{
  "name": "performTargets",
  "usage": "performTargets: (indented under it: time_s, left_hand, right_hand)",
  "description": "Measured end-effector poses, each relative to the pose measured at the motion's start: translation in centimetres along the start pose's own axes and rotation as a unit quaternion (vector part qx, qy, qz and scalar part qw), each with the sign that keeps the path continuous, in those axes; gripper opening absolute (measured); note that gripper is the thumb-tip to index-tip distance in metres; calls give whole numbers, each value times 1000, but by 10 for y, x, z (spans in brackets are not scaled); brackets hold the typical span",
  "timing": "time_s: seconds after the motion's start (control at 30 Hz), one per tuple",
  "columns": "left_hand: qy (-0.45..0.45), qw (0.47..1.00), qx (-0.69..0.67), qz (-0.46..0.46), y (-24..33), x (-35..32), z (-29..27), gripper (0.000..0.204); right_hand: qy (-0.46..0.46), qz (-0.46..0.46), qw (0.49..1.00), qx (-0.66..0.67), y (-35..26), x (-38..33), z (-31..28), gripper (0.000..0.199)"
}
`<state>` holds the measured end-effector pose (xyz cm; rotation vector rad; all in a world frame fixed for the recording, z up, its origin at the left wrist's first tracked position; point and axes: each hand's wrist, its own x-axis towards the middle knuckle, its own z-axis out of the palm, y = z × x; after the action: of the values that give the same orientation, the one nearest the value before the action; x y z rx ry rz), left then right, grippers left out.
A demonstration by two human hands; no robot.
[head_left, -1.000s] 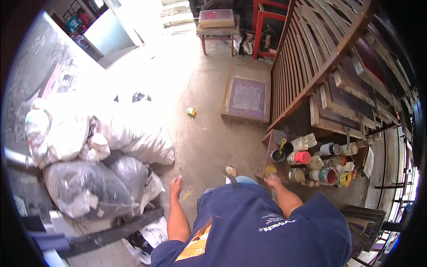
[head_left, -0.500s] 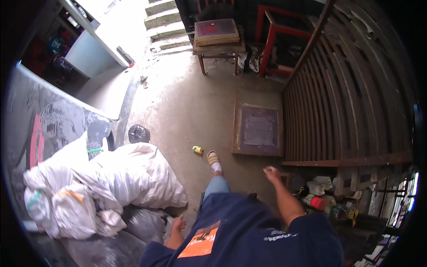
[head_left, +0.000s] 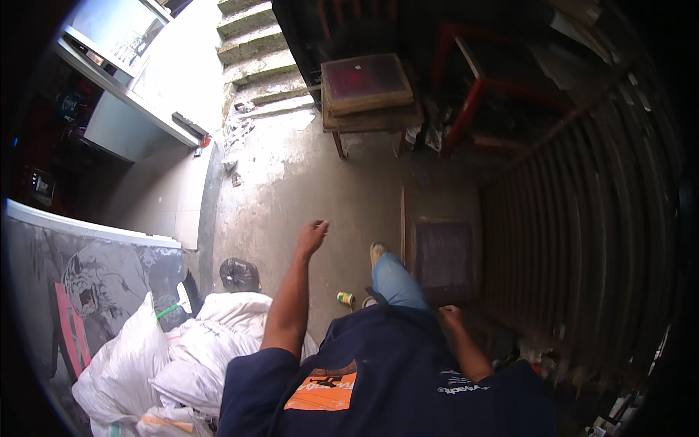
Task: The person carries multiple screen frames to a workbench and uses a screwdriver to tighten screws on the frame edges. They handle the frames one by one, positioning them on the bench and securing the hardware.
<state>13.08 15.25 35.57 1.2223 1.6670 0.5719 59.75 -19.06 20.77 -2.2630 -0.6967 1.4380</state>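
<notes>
My left hand (head_left: 312, 236) swings out in front of me over the concrete floor, fingers loosely curled, holding nothing. My right hand (head_left: 451, 317) hangs low at my side with fingers curled in, empty, close to a wooden-framed screen (head_left: 443, 258) that lies flat on the floor beside a slatted wooden rack (head_left: 582, 240). My leg in blue jeans (head_left: 397, 280) steps forward between the two hands. A small yellow and green can (head_left: 345, 298) lies on the floor just left of my foot.
Bulging white sacks (head_left: 182, 349) and a black bag (head_left: 239, 274) pile up at the left. A small table carrying framed screens (head_left: 366, 84) stands ahead, with a red metal frame (head_left: 473, 87) to its right. Concrete steps (head_left: 255, 51) rise beyond. A grey counter (head_left: 131, 124) is at far left.
I have straightened up and walked forward. My left arm swung from low at my side to out in front. The paint pots and rack shelf dropped out of view.
</notes>
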Motion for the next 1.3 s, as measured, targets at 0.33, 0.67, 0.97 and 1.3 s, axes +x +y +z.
performTargets:
  time_s: [0.33, 0.67, 0.97, 1.3]
  left_hand:
    - [-75, 958, -82, -265, 11, 164, -12, 48]
    - [19, 957, -202, -208, 105, 399, -84, 51]
    - [254, 956, 137, 55, 162, 664, -77, 49]
    - [-92, 995, -20, -42, 187, 728, -123, 36]
  right_hand:
    - [-55, -37, 995, -73, -325, 267, -3, 25]
    - [55, -173, 982, -46, -698, 384, -33, 26]
    - [18, 18, 994, -102, -745, 406, 60, 27]
    - [26, 132, 989, -56, -781, 377, 114, 32]
